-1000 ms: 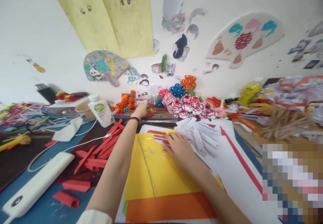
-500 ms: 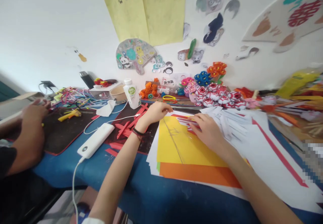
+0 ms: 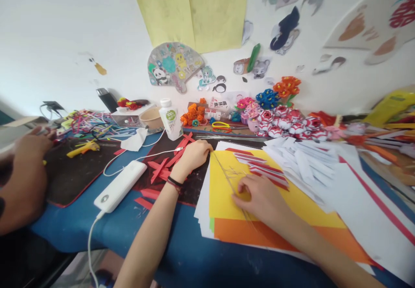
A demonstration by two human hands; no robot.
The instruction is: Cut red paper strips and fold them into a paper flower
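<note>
My left hand [image 3: 196, 155] is at the upper left corner of the yellow paper [image 3: 223, 201], its fingers pinched at the top end of some thin wires [image 3: 227, 176]. The wires run diagonally down across the paper. Over the middle of the sheet is my right hand [image 3: 256, 195], thumb and index finger curved apart beside the wires. Red and white folded strips [image 3: 269, 172] lie just above it. Orange paper [image 3: 246, 232] shows under the yellow sheet. Red folded pieces [image 3: 159, 170] lie left of my left hand.
A white power bank [image 3: 120, 186] with a cable lies at left, near a yellow glue gun [image 3: 83, 148]. A white bottle [image 3: 171, 119] and paper flowers [image 3: 285, 121] stand behind. White strips [image 3: 304, 167] lie right. Another person's arm [image 3: 24, 175] is at far left.
My right hand has moved down and left off the red and white strips to beside the wires. My left hand has shifted slightly down. The view has shifted a little.
</note>
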